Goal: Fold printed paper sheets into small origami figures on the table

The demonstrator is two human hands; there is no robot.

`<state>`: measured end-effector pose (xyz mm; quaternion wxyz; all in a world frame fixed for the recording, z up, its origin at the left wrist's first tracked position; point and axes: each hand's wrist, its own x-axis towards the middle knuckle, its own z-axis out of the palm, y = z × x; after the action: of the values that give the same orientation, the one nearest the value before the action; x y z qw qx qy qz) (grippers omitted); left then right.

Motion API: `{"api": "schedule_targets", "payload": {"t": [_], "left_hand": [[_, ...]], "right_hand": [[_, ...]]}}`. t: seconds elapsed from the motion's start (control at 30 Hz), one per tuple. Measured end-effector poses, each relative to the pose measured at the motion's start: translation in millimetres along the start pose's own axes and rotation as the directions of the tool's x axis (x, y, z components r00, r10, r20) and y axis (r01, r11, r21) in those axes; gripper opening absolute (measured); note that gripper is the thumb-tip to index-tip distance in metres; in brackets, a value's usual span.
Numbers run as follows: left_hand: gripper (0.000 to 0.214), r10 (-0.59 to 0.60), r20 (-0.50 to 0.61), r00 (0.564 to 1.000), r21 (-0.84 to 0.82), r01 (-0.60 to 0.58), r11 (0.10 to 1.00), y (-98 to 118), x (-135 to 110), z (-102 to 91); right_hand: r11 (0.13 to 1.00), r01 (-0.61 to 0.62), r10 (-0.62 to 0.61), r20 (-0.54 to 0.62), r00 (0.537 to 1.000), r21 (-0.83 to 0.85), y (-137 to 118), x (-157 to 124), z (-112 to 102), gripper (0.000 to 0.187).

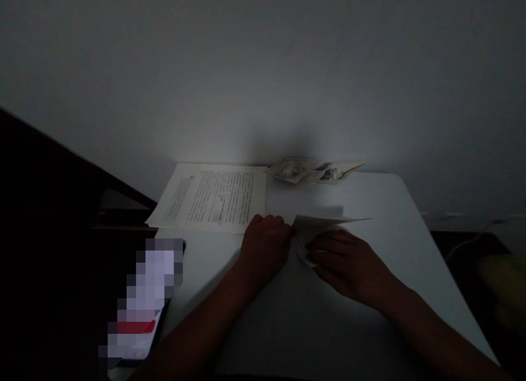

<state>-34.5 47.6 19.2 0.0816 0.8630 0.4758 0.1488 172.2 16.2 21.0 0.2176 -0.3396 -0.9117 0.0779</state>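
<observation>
Between my hands is a partly folded sheet of paper (pixel 314 223), with a flat pointed flap reaching to the right and a printed part bent down in front. My left hand (pixel 267 241) is closed on its left end, knuckles up. On the right, my right hand (pixel 343 257) pinches the lower printed part, its fingers pressed together and pointing left. The fingertips of both hands are partly hidden in the dim light. Behind the hands, two folded paper shapes (pixel 292 170) with pointed ends stand side by side at the table's back edge.
Printed sheets (pixel 213 197) lie at the back left of the white table (pixel 398 205). A phone with a lit, blurred screen (pixel 142 304) lies at the left edge. The wall (pixel 263 68) rises behind the table. A pale cable (pixel 468 241) runs beyond the right edge.
</observation>
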Motion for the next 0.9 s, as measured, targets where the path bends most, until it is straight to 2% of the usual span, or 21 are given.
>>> {"api": "schedule_targets", "payload": {"t": [0.1,0.2,0.33,0.47,0.57,0.7,0.83,0.9], "left_hand": [[0.017,0.030,0.092,0.995,0.061,-0.036,0.997,4,-3,-5.1],[0.016,0.036,0.138,0.990,0.082,-0.047,0.996,6,-4,-8.4],[0.016,0.042,0.117,0.992,0.105,-0.054,0.993,6,-4,-9.2],[0.017,0.035,0.101,0.994,0.099,-0.045,0.994,4,-2,-9.3],[0.020,0.029,0.087,0.996,0.081,-0.036,0.996,3,0,-8.1],[0.023,0.012,0.053,0.999,0.089,-0.017,0.996,2,4,-4.9],[0.024,-0.006,0.040,0.999,0.110,0.002,0.994,4,6,-2.1],[0.024,-0.005,0.030,1.000,0.114,0.002,0.993,5,6,-0.7]], "right_hand": [[1.000,0.004,-0.004,-0.010,1.000,0.012,0,0,1,0.016],[1.000,0.001,0.000,-0.041,0.999,0.030,0,0,0,0.016],[0.995,-0.059,0.063,-0.049,0.997,0.078,0,1,-1,0.017],[0.974,-0.188,0.195,-0.047,0.980,0.125,2,0,-4,0.018],[0.936,-0.340,0.345,-0.041,0.938,0.087,6,-3,-5,0.027],[0.839,-0.543,0.543,0.004,0.839,0.016,12,-4,-5,0.041],[0.760,-0.647,0.650,0.048,0.759,-0.062,17,-4,-5,0.039],[0.740,-0.664,0.671,0.053,0.739,-0.108,18,-4,-5,0.038]]}}
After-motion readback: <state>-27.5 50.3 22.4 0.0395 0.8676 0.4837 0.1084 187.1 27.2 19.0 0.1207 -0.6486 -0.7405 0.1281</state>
